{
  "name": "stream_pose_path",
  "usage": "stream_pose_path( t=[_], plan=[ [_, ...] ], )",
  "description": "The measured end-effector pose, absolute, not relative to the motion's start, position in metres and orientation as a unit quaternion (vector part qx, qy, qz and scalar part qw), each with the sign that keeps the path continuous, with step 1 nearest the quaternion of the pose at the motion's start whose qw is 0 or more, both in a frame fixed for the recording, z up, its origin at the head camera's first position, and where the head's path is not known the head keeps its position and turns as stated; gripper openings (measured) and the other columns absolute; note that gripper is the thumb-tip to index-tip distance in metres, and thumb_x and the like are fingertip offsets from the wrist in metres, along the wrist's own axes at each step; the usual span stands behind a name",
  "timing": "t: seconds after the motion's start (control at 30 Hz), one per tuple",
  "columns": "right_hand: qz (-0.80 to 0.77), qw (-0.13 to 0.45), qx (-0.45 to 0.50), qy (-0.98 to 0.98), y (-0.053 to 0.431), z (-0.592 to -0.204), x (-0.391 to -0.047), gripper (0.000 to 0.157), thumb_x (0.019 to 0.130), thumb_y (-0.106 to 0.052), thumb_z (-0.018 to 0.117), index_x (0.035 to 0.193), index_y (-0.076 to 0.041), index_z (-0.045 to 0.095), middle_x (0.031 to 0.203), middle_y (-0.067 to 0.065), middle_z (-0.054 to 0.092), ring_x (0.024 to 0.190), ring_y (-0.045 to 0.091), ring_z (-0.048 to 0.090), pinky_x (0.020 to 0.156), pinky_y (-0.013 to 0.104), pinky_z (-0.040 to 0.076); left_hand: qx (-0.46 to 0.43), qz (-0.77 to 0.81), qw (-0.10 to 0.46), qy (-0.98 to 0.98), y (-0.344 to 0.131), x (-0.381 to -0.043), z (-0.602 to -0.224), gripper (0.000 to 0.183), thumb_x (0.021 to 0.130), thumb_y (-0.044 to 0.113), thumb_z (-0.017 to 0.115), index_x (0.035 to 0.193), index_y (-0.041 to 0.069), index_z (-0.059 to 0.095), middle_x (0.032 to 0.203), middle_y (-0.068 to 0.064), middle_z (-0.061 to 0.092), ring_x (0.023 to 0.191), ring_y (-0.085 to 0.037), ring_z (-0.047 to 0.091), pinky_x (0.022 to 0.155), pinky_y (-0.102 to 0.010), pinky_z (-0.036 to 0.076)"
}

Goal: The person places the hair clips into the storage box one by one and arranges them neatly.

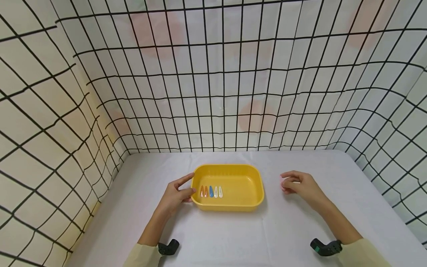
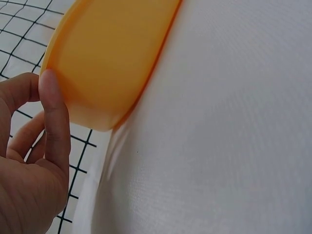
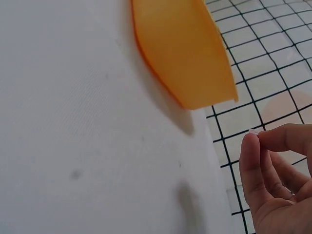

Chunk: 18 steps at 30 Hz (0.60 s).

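Observation:
A yellow tray (image 1: 240, 189) sits on the table in the head view. Inside it, toward the left, several snap hair clips stand in a row: two orange clips (image 1: 204, 191), one blue clip (image 1: 211, 191) and two white clips (image 1: 218, 191). My left hand (image 1: 176, 194) grips the tray's left end, thumb at the rim, as the left wrist view also shows. To the right of the tray, apart from it, my right hand (image 1: 298, 184) is held over the cloth. Its thumb and index finger pinch a small pale pinkish piece (image 3: 252, 131), mostly hidden by the fingertips.
White cloth (image 1: 230, 237) covers the table under the tray. Black wire grid (image 1: 223, 94) walls rise at the back and both sides, with pale sheeting behind. A black wrist camera (image 1: 168, 247) is strapped on the left wrist, another camera (image 1: 325, 247) on the right.

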State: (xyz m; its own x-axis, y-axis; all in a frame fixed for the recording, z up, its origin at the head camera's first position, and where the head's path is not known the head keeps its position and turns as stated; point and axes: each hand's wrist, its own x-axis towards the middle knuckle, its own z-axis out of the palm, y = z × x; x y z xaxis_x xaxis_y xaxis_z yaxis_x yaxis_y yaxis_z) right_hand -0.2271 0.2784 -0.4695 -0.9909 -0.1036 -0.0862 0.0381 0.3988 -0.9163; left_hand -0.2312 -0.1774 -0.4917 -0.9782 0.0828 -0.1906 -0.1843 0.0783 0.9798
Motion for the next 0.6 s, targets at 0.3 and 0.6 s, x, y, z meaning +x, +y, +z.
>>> stream_pose_path(
  t=[0.3,0.6],
  plan=[
    [-0.599,0.082,-0.027,0.796,0.258,-0.457,-0.237,0.046,0.1,-0.017,0.066,0.137,0.007,0.054,0.103,0.014,0.074,0.085,0.017,0.074,0.08,0.028,0.065,-0.029,0.681,0.096,0.726,-0.178,-0.231,-0.492,0.064,0.084,0.003,0.077,0.144,0.023,0.063,0.158,-0.009,0.047,0.059,-0.014,0.064,0.06,-0.022,0.061],
    [-0.626,0.095,-0.027,0.774,0.234,-0.45,-0.244,0.046,0.099,-0.014,0.067,0.137,0.009,0.054,0.104,0.014,0.073,0.088,0.021,0.076,0.081,0.031,0.065,-0.024,0.679,0.097,0.728,-0.178,-0.231,-0.493,0.065,0.085,0.005,0.078,0.145,0.022,0.062,0.156,-0.011,0.05,0.059,-0.015,0.066,0.061,-0.022,0.061]
  ],
)
